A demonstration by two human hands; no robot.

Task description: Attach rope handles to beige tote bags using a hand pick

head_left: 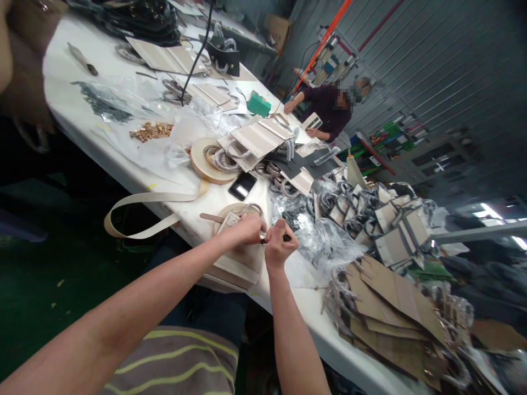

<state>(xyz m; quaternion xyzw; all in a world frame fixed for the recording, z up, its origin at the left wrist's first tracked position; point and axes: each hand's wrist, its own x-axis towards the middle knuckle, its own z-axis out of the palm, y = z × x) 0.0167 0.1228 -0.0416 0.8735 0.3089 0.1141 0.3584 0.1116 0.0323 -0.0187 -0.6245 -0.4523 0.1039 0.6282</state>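
Note:
My left hand point(250, 228) is closed at the top of a beige bag piece point(236, 274) at the table's near edge, fingers pinched on something I cannot make out. Right beside it, my right hand point(281, 244) is a fist around a dark-handled tool point(287, 237), mostly hidden by the fingers. A small shiny metal bit shows between the two hands. A plastic-wrapped loop handle point(253, 208) stands just behind my left hand, and a brown strap end point(212, 218) sticks out to the left.
A phone point(242, 186) and a roll of beige tape point(214, 160) lie beyond my hands; a strip of tape point(144, 198) loops over the edge. Gold hardware point(151, 131), bag panels point(261, 137) and brown pieces point(391, 318) cover the table. A co-worker point(329, 109) handles a panel opposite.

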